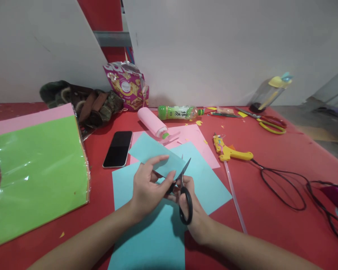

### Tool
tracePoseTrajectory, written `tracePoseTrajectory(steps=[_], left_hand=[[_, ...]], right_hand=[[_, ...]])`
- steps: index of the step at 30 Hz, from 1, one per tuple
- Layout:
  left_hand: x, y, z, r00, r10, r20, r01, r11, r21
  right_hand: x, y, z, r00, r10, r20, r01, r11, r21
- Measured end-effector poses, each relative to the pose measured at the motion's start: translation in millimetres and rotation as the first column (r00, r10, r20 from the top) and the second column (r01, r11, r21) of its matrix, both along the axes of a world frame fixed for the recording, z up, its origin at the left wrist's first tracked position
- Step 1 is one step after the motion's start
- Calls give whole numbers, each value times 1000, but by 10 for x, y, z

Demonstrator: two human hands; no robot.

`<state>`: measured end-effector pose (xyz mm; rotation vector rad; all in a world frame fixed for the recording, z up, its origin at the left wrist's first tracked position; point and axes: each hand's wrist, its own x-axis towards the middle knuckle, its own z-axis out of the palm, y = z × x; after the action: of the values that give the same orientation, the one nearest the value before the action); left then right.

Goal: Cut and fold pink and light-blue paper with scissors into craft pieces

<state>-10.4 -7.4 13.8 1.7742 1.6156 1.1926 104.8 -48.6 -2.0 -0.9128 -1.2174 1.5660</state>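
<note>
My left hand (150, 185) pinches a light-blue strip of paper (149, 148) between thumb and fingers, raised over the table. Black-handled scissors (186, 205) are in my right hand (197, 215), fingers through the loops. Their blades are apart at the strip's right end, close to my left thumb; whether they are cutting into it I cannot tell. Beneath both hands lie larger light-blue sheets (149, 240), overlapping a pink sheet (204, 144) with a few scraps on it. Just beyond the strip is a bottle wrapped in pink paper (152, 122), lying on its side.
On the red table (214, 251), a phone (118, 149) and a bagged green paper stack (39, 176) lie left. A yellow glue gun (231, 152) with a black cord, and yellow-and-red-handled scissors (272, 125), are right. A green drink bottle (180, 112) and snack bag (128, 88) are behind.
</note>
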Motion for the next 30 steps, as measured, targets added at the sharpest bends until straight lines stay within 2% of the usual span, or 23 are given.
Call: tracePoseTrajectory(steps=[5,12,23,30], left_hand=[[-9,-4,-5,1000,-14,15,14,1000,-14],[-10,-6,-35,1000,-9,9,9,999,48],[-18,34,-38,1000,-15,-20,17,997,70],[-37,61,-15,995,-16,-95,29,990,140]], right_hand=[[0,-12,-6,1000,5,25,-5,1000,7],[-8,-20,-17,1000,-20,24,20,1000,24],[-12,-4,3,998,-33,62,32,999,17],[-5,5,-17,995,-40,93,39,999,12]])
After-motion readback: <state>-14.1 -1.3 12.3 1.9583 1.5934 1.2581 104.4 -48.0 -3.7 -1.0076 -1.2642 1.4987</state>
